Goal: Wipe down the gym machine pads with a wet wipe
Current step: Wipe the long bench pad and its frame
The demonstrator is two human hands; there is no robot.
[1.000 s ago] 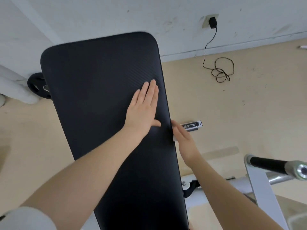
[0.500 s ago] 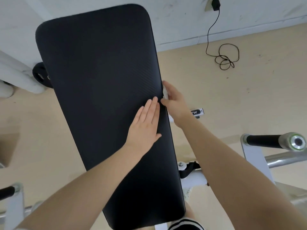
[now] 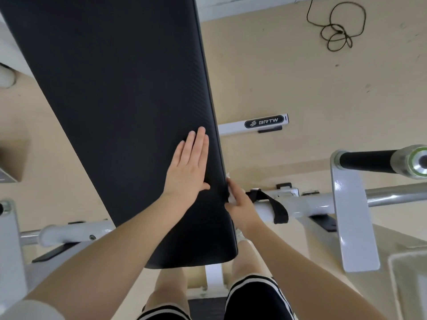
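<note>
Left hand [image 3: 188,167] flat, fingers spread open on the black pad [image 3: 120,107], right hand [image 3: 240,204] grip pinching the white wipe [image 3: 229,197] against the pad's right edge; best keep bracing, drag wipe firmly along edge.

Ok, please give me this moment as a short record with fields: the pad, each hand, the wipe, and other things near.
pad: long black pad, slanted across the view
left hand: left hand flat on the pad top, fingers together, holding nothing
right hand: right hand at the pad's right edge, pressing a wet wipe
wipe: white, mostly hidden, only a bit shows
frame: white machine frame with a black strap
floor: coiled black cable, far right
</note>
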